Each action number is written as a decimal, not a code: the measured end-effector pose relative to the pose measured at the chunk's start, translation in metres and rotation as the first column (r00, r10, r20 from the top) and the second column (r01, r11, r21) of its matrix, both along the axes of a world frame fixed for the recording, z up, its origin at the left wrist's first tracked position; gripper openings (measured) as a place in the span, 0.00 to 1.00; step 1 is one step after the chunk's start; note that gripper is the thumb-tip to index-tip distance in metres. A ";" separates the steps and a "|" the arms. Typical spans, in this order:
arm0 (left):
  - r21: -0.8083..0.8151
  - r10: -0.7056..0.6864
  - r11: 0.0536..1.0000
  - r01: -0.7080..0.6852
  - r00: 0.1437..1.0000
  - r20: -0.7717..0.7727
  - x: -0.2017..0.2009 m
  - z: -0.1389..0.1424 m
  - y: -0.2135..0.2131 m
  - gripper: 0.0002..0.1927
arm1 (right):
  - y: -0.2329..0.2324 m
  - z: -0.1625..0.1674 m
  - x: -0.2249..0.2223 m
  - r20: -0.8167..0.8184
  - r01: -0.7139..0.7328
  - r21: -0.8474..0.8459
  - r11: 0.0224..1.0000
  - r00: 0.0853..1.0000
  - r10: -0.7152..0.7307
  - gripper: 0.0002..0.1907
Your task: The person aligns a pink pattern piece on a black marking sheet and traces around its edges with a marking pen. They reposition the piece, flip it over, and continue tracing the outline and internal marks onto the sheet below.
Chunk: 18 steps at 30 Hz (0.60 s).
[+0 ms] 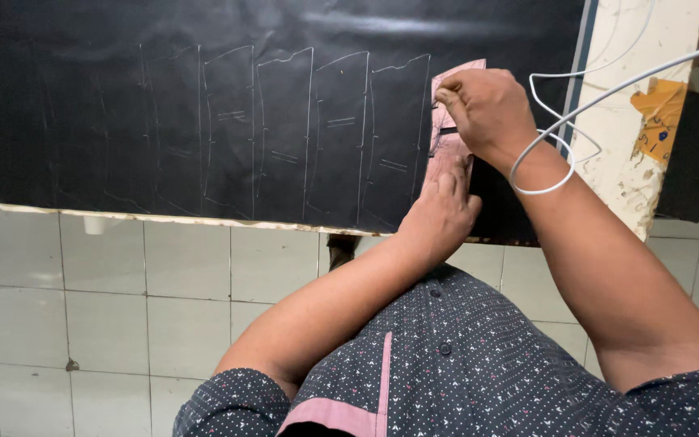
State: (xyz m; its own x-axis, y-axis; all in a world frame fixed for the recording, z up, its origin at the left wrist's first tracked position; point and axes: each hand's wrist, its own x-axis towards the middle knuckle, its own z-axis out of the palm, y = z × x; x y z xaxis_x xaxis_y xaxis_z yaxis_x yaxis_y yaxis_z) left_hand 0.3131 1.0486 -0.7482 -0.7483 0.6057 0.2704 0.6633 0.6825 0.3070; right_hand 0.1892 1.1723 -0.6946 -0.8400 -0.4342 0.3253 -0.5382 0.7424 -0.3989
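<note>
Black sheet material (204,105): spread flat across the upper part of the view, covering a table whose pale front edge (163,217) ran along its near side. It carried a row of tall, narrow outlines (285,133) drawn in thin white line, side by side, each with short double dashes inside.

Tiled floor (82,316): pale square tiles below the table edge, with dark grout lines.

Shirt (463,364): dark, small-dotted, with a pink placket, worn by the person, in the lower foreground.

White cable (564,121): looped over the right wrist and trailed off toward the upper right corner.

Pink template (446,121): a narrow pattern piece, lying on the black sheet just right of the last white outline, near the sheet's right end, largely covered by both hands.

Left hand (444,212): lay flat, fingers extended, pressing down on the lower part of the pink template; it clasped nothing.

Right hand (487,105): rested on the upper part of the template, fingers curled in a pinch at its left edge. What the fingertips held was too small to tell.
</note>
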 end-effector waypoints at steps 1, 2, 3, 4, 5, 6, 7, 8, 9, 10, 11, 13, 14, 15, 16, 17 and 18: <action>-0.013 -0.005 1.000 0.005 1.000 0.002 0.000 0.000 0.000 0.11 | -0.001 0.000 -0.002 0.067 0.017 -0.025 1.000 0.998 -0.015 0.07; -0.026 -0.009 1.000 0.010 1.000 0.006 0.000 0.000 0.000 0.11 | -0.002 0.000 -0.003 0.136 0.034 -0.048 0.998 0.990 -0.027 0.07; -0.015 -0.005 1.000 0.005 1.000 0.000 0.000 0.001 -0.001 0.11 | -0.003 0.000 -0.004 0.206 0.053 -0.071 0.996 0.978 -0.037 0.07; -0.005 -0.001 1.000 0.001 1.000 -0.007 0.000 0.001 -0.001 0.11 | -0.003 0.001 -0.005 0.159 0.033 -0.030 0.999 0.987 -0.027 0.07; 0.006 0.004 1.000 -0.004 1.000 -0.013 0.000 0.002 -0.001 0.11 | -0.003 0.001 -0.008 0.112 0.013 0.012 1.000 0.994 -0.015 0.07; 0.007 -0.004 1.000 0.004 1.000 0.013 -0.001 0.003 -0.002 0.10 | -0.003 0.001 -0.012 0.065 -0.005 0.054 0.999 0.998 0.001 0.08; 0.009 -0.013 1.000 0.012 0.999 0.039 -0.001 0.005 -0.001 0.10 | -0.003 0.000 -0.014 0.041 0.000 0.052 0.999 0.999 -0.002 0.08; 0.012 -0.023 1.000 0.022 0.998 0.066 -0.002 0.006 -0.001 0.10 | -0.003 -0.001 -0.016 0.016 0.007 0.050 0.999 1.000 -0.007 0.08; -0.003 -0.015 1.000 0.015 0.999 0.032 -0.002 0.007 -0.001 0.11 | -0.002 -0.001 -0.018 -0.009 0.012 0.049 0.999 1.000 -0.012 0.07; -0.017 -0.007 1.000 0.007 1.000 -0.002 -0.002 0.008 -0.001 0.11 | -0.002 -0.002 -0.021 -0.006 0.011 0.025 1.000 1.000 -0.011 0.07; -0.032 0.001 0.999 -0.002 0.999 -0.036 -0.003 0.009 -0.002 0.11 | -0.001 -0.002 -0.024 -0.005 0.010 0.001 1.000 1.000 -0.010 0.07; -0.036 -0.008 0.999 0.007 0.999 -0.039 -0.003 0.010 -0.003 0.12 | 0.000 -0.004 -0.028 0.000 0.014 -0.024 1.000 1.000 -0.014 0.07; -0.038 -0.013 0.999 0.012 0.999 -0.041 -0.002 0.010 -0.004 0.12 | 0.001 -0.005 -0.029 0.002 0.020 -0.026 0.999 1.000 -0.020 0.08; -0.033 -0.016 0.999 0.015 0.999 -0.035 -0.003 0.010 -0.004 0.12 | 0.003 -0.006 -0.030 0.004 0.026 -0.025 0.999 1.000 -0.026 0.08; -0.028 -0.019 0.999 0.018 0.999 -0.028 -0.003 0.010 -0.004 0.12 | 0.004 -0.007 -0.030 0.010 0.029 -0.033 0.999 1.000 -0.029 0.08; -0.024 -0.020 1.000 0.020 1.000 -0.020 -0.002 0.010 -0.004 0.12 | 0.006 -0.008 -0.030 0.018 0.031 -0.040 0.999 0.999 -0.030 0.07; -0.026 -0.020 0.999 0.020 1.000 -0.019 -0.002 0.010 -0.004 0.12 | 0.007 -0.009 -0.030 0.025 0.033 -0.049 0.998 0.999 -0.032 0.07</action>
